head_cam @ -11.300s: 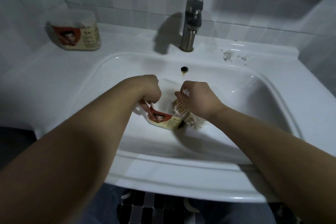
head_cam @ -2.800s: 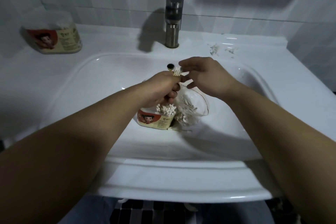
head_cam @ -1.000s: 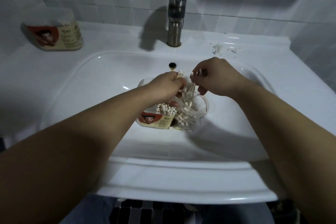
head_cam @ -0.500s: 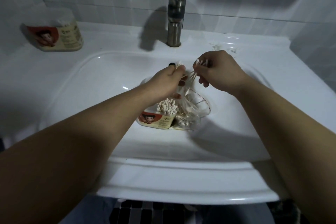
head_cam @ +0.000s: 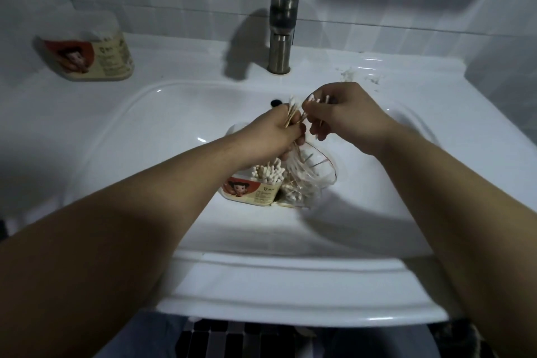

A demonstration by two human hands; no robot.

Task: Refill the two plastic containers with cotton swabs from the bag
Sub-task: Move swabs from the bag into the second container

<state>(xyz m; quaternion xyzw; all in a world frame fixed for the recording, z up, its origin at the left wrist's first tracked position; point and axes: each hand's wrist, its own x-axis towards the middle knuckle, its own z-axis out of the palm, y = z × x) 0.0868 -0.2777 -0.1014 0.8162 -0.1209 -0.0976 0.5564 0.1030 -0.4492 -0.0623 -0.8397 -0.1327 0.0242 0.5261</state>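
Over the white sink point(head_cam: 290, 285), my left hand point(head_cam: 270, 136) curls around a bundle of cotton swabs point(head_cam: 292, 113), their tips fanning up past my knuckles. My right hand point(head_cam: 348, 116), just beside it, pinches a few more swabs point(head_cam: 315, 100) in bent fingers, white tips showing at the top of the fist. Both hands hang above the basin. Beneath my left hand an open container point(head_cam: 255, 190) with a red cartoon label stands on the basin floor, packed with upright swabs. Against its right side lies the clear plastic bag point(head_cam: 316, 180), mouth open, loose swabs inside. The second container point(head_cam: 87, 49) sits on the counter at the far left, near the tiled wall, well apart from the first; what it holds I cannot tell. A metal tap point(head_cam: 280, 29) stands behind the basin.
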